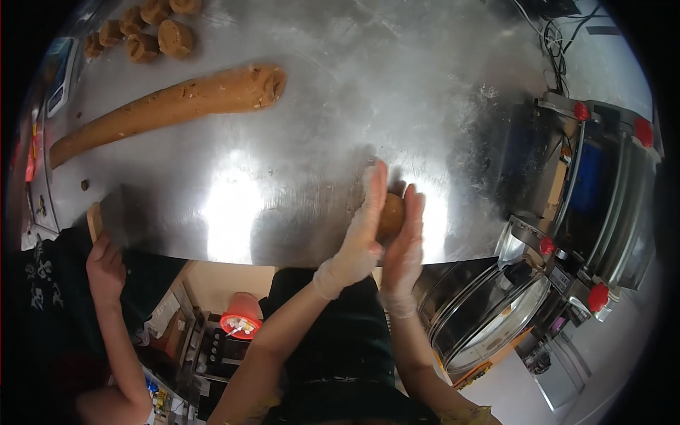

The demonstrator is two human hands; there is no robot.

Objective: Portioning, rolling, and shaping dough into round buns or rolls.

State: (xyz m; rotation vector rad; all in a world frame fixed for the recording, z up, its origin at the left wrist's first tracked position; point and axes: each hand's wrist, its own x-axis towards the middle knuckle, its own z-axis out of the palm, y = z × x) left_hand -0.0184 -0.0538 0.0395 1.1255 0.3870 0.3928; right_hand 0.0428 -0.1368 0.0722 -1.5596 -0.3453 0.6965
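A brown ball of dough [392, 214] sits between my two palms, just over the steel table's near side. My left hand [360, 237], in a thin clear glove, presses its left side with the fingers stretched out and pointing away from me. Against the other side lies my right hand [405, 251], gloved alike, fingers also straight. Part of the ball is hidden by the hands. Farther off to the left lies a long thick roll of brown dough [177, 101]. Several cut dough pieces [176, 39] are grouped at the far left.
The steel table [333, 92] curves along its near edge. At left a co-worker's hand [106, 269] grips a scraper by its wooden handle [94, 221]. A metal machine with red knobs [598, 297] stands at right. A red bin [241, 315] is below the table edge.
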